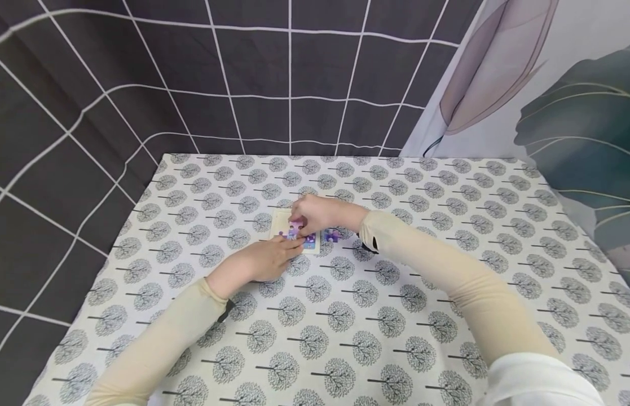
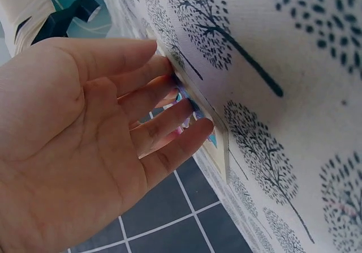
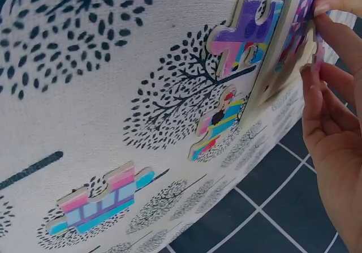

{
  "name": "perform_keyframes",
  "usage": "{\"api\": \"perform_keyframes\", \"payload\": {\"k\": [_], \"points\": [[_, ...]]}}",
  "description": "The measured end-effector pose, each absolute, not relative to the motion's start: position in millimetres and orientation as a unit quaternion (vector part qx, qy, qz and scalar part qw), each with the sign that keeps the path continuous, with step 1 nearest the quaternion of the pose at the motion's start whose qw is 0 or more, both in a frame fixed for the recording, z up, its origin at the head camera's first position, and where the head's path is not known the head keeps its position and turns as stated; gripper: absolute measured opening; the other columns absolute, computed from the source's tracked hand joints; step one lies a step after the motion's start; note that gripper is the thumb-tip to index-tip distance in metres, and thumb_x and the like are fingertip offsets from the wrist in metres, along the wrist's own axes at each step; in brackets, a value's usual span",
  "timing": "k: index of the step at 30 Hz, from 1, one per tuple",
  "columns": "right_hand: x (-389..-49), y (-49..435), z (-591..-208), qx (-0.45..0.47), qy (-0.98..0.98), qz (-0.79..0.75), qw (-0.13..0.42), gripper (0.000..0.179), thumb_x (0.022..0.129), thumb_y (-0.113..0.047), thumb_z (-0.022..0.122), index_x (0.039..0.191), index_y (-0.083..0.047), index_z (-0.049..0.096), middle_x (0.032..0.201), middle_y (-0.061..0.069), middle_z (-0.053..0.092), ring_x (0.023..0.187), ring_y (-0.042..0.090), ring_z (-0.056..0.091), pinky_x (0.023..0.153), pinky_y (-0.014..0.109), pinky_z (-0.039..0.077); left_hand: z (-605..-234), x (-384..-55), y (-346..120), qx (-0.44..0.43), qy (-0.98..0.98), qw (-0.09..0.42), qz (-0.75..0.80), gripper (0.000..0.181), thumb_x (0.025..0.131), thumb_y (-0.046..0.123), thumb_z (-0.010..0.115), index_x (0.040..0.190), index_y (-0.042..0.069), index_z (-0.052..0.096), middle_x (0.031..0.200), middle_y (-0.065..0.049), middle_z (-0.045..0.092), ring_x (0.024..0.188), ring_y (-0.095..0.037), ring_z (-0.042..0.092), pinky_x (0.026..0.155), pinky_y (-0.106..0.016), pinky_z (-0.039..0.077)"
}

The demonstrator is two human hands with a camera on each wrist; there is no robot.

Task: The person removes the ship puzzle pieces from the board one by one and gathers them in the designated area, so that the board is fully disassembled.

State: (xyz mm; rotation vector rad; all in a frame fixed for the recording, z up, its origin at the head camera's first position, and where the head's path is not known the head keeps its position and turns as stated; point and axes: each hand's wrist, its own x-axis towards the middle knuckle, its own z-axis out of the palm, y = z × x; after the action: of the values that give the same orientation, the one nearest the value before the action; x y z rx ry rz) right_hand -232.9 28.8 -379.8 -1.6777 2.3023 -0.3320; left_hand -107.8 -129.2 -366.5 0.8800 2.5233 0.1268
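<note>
A cream-framed jigsaw board (image 1: 278,220) lies on the table with several purple and blue pieces fitted in it. Reaching over its far side, my right hand (image 1: 318,215) pinches a pink puzzle piece (image 1: 295,228) between thumb and fingers, tilted up off the board. The edge of this piece shows in the right wrist view, close over the bare tray. My left hand (image 1: 271,258) rests its loosely straight fingertips on the board's near side. In the left wrist view, these fingers (image 2: 169,134) reach over the frame and hide much of the picture.
Loose puzzle pieces lie right of the board: a purple one (image 3: 240,32) beside the frame, a yellow-and-blue one (image 3: 218,125), and a pink-and-blue one (image 3: 102,201) farther off. A tree-print cloth (image 1: 391,332) covers the table. A dark checked curtain (image 1: 254,67) hangs behind.
</note>
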Motion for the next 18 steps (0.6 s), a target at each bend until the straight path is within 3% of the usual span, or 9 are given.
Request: {"api": "perform_keyframes", "payload": {"k": [3, 8, 18], "points": [[-231.3, 27.5, -377.9, -0.582, 0.797, -0.095, 0.132, 0.032, 0.079, -0.021, 0.073, 0.104, -0.002, 0.069, 0.087, 0.005, 0.068, 0.068, 0.009, 0.057, 0.064, 0.012, 0.05, -366.6, -107.8, -129.0, 0.321, 0.917, 0.231, 0.053, 0.051, 0.098, 0.019, 0.042, 0.145, 0.006, 0.029, 0.154, -0.005, 0.02, 0.139, -0.032, 0.024, 0.113, -0.046, 0.026], [-224.0, 23.3, -369.6, -0.573, 0.805, -0.037, 0.149, 0.027, 0.082, -0.016, 0.068, 0.107, -0.006, 0.069, 0.097, 0.003, 0.066, 0.076, 0.008, 0.06, 0.068, 0.01, 0.05, -367.3, -108.4, -129.8, 0.322, 0.916, 0.232, 0.06, 0.051, 0.098, 0.02, 0.042, 0.145, 0.005, 0.028, 0.154, -0.007, 0.022, 0.138, -0.031, 0.025, 0.114, -0.044, 0.025], [-216.5, 28.3, -361.3, -0.555, 0.815, -0.051, 0.157, 0.035, 0.081, -0.018, 0.069, 0.113, -0.003, 0.066, 0.101, 0.005, 0.063, 0.076, 0.009, 0.059, 0.069, 0.012, 0.051, -368.3, -108.4, -132.8, 0.329, 0.914, 0.229, 0.061, 0.052, 0.097, 0.02, 0.044, 0.145, 0.003, 0.03, 0.152, -0.01, 0.025, 0.138, -0.033, 0.025, 0.115, -0.044, 0.023]]}}
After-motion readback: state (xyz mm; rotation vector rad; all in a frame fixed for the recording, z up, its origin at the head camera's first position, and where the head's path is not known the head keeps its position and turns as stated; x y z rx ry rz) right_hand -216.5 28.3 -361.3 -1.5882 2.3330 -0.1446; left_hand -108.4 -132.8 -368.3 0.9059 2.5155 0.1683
